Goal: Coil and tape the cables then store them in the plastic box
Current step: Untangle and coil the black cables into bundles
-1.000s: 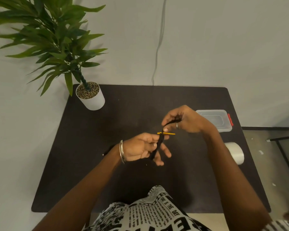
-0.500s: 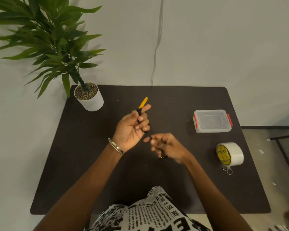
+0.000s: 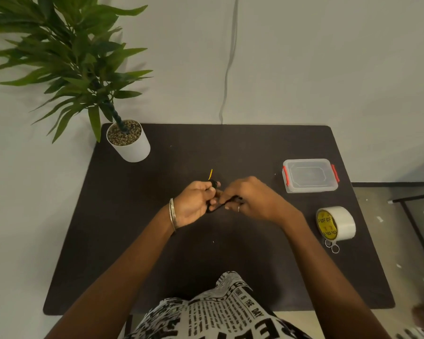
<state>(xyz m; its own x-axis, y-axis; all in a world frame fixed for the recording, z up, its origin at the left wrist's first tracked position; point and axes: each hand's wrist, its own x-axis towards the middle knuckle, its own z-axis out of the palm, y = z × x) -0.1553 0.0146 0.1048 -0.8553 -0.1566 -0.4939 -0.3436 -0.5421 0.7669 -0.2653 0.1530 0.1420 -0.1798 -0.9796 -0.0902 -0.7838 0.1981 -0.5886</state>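
Here, both hands meet above the middle of the dark tabletop (image 3: 137, 228), and a thin black cable (image 3: 214, 207) runs between them. The left hand (image 3: 194, 204) has its fingers curled round a small bundle of the cable, with a loop showing at its fingertips and a yellow end (image 3: 210, 174) sticking up on the far side. The right hand (image 3: 249, 199), a ring on one finger, pinches the cable's other stretch just beside the left hand; the two hands are almost touching. How many turns the bundle has is hard to make out, since the cable is dark against the dark surface.

To the right and slightly farther off sits the clear plastic box (image 3: 310, 176), lid on, with red clips at both short sides. Nearer, along the right edge, a roll of clear tape (image 3: 337, 222) lies on its side with a yellow core facing left, and two small metal rings (image 3: 332, 245) lie touching its near side; they may be scissor handles.

At the far left corner stands a potted plant (image 3: 129, 140) in a white pot topped with pebbles. A silver bangle (image 3: 173, 214) circles the left wrist.
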